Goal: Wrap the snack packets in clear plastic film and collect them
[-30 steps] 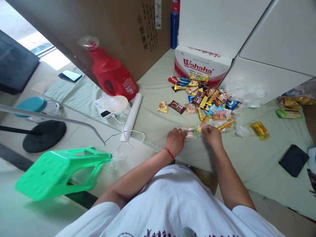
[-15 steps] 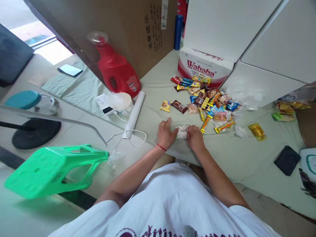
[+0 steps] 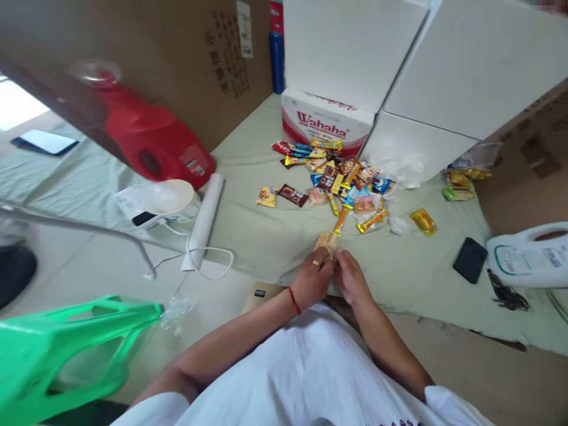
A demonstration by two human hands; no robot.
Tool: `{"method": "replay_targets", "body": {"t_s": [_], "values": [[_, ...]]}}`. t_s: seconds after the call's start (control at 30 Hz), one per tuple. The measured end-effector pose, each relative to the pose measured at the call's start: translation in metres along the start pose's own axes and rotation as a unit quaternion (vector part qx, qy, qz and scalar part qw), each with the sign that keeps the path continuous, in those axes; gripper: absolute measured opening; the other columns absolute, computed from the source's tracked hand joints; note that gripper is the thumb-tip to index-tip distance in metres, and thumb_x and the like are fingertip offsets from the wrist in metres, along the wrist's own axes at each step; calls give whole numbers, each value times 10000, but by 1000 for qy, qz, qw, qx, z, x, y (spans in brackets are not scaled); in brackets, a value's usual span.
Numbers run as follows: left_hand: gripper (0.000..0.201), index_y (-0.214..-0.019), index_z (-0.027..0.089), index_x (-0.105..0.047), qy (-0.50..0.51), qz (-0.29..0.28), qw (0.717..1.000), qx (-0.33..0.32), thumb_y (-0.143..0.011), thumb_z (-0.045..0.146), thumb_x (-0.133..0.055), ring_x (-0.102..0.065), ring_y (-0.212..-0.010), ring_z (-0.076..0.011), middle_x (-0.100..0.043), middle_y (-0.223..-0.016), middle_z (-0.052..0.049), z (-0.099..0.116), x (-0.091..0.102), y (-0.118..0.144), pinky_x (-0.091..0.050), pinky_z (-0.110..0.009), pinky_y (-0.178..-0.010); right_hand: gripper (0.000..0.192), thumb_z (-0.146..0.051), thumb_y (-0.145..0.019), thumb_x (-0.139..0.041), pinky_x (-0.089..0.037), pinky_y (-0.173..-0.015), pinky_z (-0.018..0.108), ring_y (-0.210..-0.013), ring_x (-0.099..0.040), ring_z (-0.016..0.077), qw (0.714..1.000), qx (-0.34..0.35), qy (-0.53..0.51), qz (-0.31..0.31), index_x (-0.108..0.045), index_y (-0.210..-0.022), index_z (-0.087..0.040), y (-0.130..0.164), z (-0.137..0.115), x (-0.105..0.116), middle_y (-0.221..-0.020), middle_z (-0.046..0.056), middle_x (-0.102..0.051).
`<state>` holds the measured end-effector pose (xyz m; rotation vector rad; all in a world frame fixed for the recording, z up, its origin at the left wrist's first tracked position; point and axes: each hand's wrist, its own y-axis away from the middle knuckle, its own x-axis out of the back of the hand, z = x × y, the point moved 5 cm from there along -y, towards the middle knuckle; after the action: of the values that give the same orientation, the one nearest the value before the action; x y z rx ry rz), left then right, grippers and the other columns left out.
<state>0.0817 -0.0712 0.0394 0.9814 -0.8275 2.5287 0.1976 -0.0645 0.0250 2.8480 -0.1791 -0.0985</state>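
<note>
snack packet pinched between my left hand and right hand, lifted clear of the sheet. i judge opening underway; next needs a firm tear.

Soft, even daylight fills the scene, with a blown-out bright patch at the upper left edge. Shadows are faint. Wide-angle distortion bends the edges, and the green stool and red jug look motion-blurred.

Glossy wrappers on matt cloth

Shiny foil-and-plastic snack packets lie on a pale green matt cloth sheet; behind them, a glossy printed Wahaha carton and matt brown cardboard box.
</note>
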Motion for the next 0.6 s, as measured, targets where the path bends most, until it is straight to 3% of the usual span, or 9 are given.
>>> {"method": "replay_targets", "body": {"t_s": [0.07, 0.13, 0.27, 0.37, 0.47, 0.6], "values": [[429, -1300, 153, -536, 77, -32, 992, -100, -872, 133, -521, -562, -1308, -321, -596, -1340, -194, 19, -9, -2, -485, -526, -1128, 407, -626, -796, -729, -507, -719, 317, -791, -637, 201, 995, -49, -83, 22, -654, -881, -235, 8, 11, 17, -832, 18, -703], [609, -1442, 148, -424, 156, -39, 976, -146, -844, 148, -537, -531, -1363, -324, -571, -1395, -203, 28, -10, -5, -476, -541, -1152, 388, -539, -703, -822, -508, -727, 312, -774, -636, 190, 990, -56, -121, 55, -677, -881, -227, 11, 14, 42, -824, 15, -707], [616, -1520, 191, -364, 174, 6, 981, -85, -921, 138, -502, -514, -1410, -290, -541, -1461, -204, 11, 1, -9, -520, -498, -1111, 352, -393, -654, -831, -472, -677, 271, -710, -596, 148, 978, 24, -87, 189, -731, -944, -219, 1, -11, 127, -817, 2, -701], [515, -1493, 209, -461, 112, -32, 992, -42, -981, 146, -466, -545, -1391, -256, -574, -1473, -181, -5, -3, -17, -507, -452, -1115, 291, -340, -677, -779, -426, -637, 247, -662, -552, 124, 962, 75, -3, 262, -738, -929, -201, -22, -29, 186, -770, -13, -678], [498, -1502, 232, -501, 35, -108, 992, -62, -1009, 182, -452, -457, -1482, -271, -593, -1501, -136, -1, -25, -36, -355, -533, -1225, 280, -341, -632, -758, -410, -602, 249, -611, -530, 123, 971, 35, 20, 234, -726, -861, -183, -53, -19, 206, -714, -15, -674], [532, -1569, 260, -434, -26, -185, 980, -71, -1041, 211, -393, -385, -1537, -244, -518, -1592, -97, 17, -66, -73, -118, -604, -1289, 304, -362, -624, -742, -468, -625, 275, -633, -591, 153, 976, -3, -14, 216, -727, -873, -189, -69, 8, 199, -760, 4, -725]]}}
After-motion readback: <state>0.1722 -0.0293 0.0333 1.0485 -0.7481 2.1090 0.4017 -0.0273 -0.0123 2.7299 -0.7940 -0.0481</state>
